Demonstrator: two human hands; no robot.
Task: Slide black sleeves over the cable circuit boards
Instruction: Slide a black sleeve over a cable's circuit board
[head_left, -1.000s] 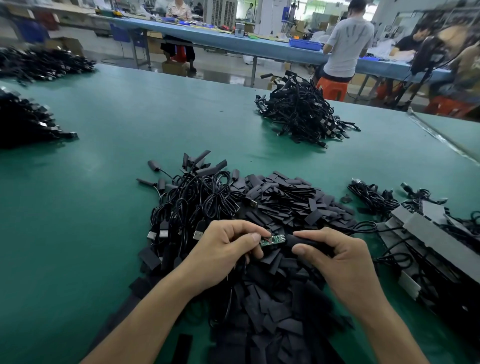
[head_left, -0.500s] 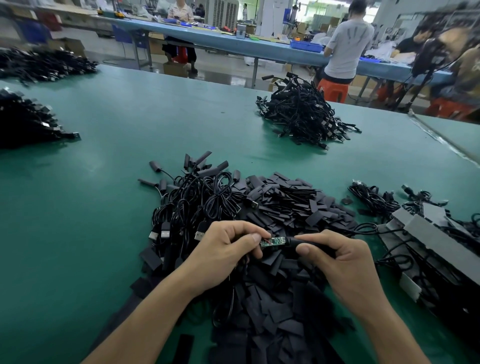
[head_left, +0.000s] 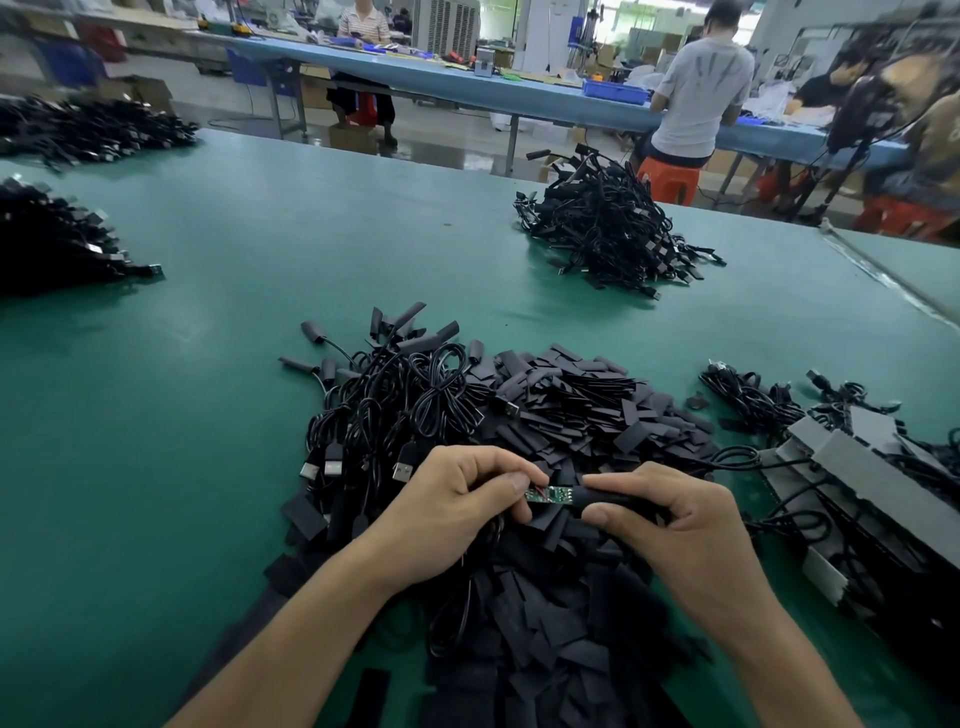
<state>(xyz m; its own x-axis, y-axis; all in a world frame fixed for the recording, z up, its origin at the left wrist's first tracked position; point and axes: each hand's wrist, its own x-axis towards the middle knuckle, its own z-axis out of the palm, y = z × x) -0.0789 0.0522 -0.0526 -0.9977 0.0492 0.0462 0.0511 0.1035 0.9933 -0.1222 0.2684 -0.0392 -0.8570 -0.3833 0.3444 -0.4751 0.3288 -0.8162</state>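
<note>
Circuit board (head_left: 548, 494) lies level between both hands above the sleeve pile (head_left: 571, 410), long axis running left to right. Left hand (head_left: 452, 512) pinches its left end. Right hand (head_left: 670, 525), fingers curled, grips the black sleeve (head_left: 615, 500) at its right end.

Two hands meet at the green board (head_left: 548, 494).
The left hand (head_left: 457, 506) pinches its left end; the right hand (head_left: 675, 525) pinches the black sleeve (head_left: 613, 501) at its right end, fingers curled.

Left hand (head_left: 447, 501), right hand (head_left: 675, 525): two. Circuit board (head_left: 548, 494): one. Black sleeve (head_left: 618, 500), held: one.
</note>
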